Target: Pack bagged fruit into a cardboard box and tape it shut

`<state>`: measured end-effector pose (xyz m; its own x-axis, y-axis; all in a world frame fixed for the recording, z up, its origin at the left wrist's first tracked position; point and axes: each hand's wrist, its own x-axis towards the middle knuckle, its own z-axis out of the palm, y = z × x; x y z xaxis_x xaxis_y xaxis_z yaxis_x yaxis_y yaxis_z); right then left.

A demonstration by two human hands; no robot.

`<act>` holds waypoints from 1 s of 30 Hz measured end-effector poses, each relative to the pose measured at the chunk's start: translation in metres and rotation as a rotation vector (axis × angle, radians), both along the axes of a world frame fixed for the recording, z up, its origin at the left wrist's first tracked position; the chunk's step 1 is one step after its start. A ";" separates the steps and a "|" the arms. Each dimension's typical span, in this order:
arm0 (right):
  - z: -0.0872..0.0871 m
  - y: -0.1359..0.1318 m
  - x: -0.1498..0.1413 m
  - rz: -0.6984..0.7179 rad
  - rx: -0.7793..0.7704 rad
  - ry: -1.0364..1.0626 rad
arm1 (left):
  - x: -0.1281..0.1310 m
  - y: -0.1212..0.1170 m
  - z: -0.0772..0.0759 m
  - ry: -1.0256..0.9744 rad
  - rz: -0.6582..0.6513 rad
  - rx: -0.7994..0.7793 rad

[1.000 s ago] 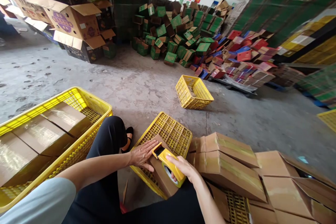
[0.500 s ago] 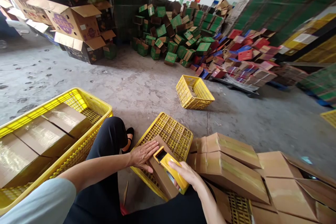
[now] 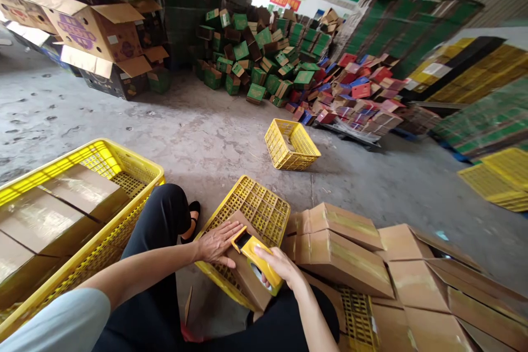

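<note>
A brown cardboard box lies on an upturned yellow plastic crate between my knees. My left hand rests flat on the box's upper part, fingers stretched out. In my right hand is a yellow tape dispenser, with a roll of tape partly visible in its side. The dispenser's front end sits over the box, close to my left fingertips. Whether tape is touching the cardboard I cannot tell.
To my left stands a long yellow crate with taped boxes inside. Several cardboard boxes are stacked at my right. A smaller yellow basket sits ahead on the floor. Heaps of green boxes and red boxes lie beyond.
The view has turned slightly to the right, so the surroundings sit further left. Both hands, the dispenser and the box keep nearly the same positions relative to each other.
</note>
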<state>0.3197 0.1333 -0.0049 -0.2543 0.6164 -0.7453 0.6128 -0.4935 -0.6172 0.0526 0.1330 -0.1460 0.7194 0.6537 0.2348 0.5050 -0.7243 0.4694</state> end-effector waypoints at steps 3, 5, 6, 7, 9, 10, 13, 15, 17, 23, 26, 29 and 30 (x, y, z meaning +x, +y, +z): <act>0.000 0.000 0.000 -0.001 -0.001 0.010 | -0.001 -0.001 -0.001 -0.009 0.001 0.014; 0.001 0.000 0.000 -0.003 -0.008 0.011 | -0.001 -0.001 -0.001 -0.010 0.006 0.021; 0.001 0.000 0.000 -0.004 -0.012 0.014 | -0.001 -0.001 -0.001 -0.009 0.008 0.022; 0.001 0.000 0.000 -0.004 -0.017 0.016 | -0.001 -0.001 -0.002 -0.005 0.007 0.022; 0.001 0.000 0.000 0.004 -0.025 0.020 | -0.002 0.000 -0.002 0.006 -0.002 0.016; 0.001 0.001 -0.001 0.008 -0.028 0.019 | -0.002 0.001 -0.002 0.011 -0.008 0.014; 0.002 0.000 0.000 0.011 -0.032 0.006 | -0.002 0.003 -0.003 0.022 -0.025 0.015; 0.003 -0.003 0.004 0.005 -0.033 0.002 | -0.001 0.003 -0.003 0.029 -0.033 0.020; 0.003 -0.007 0.011 -0.003 -0.037 -0.008 | 0.001 0.003 -0.003 0.040 -0.039 0.021; -0.005 -0.021 0.036 -0.014 -0.040 -0.024 | 0.003 0.003 -0.006 0.042 -0.033 0.031; -0.009 -0.023 0.040 -0.030 -0.026 0.021 | 0.002 0.001 -0.007 0.026 -0.038 0.058; -0.009 -0.024 0.040 -0.039 -0.005 0.048 | 0.004 -0.003 -0.008 0.037 -0.035 0.057; -0.008 -0.025 0.040 -0.036 0.005 0.040 | 0.007 -0.005 -0.008 0.046 -0.025 0.052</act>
<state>0.3596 0.1085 -0.0130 -0.2616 0.6290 -0.7321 0.5693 -0.5119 -0.6433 0.0591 0.1283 -0.1544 0.7462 0.6231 0.2345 0.5065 -0.7599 0.4074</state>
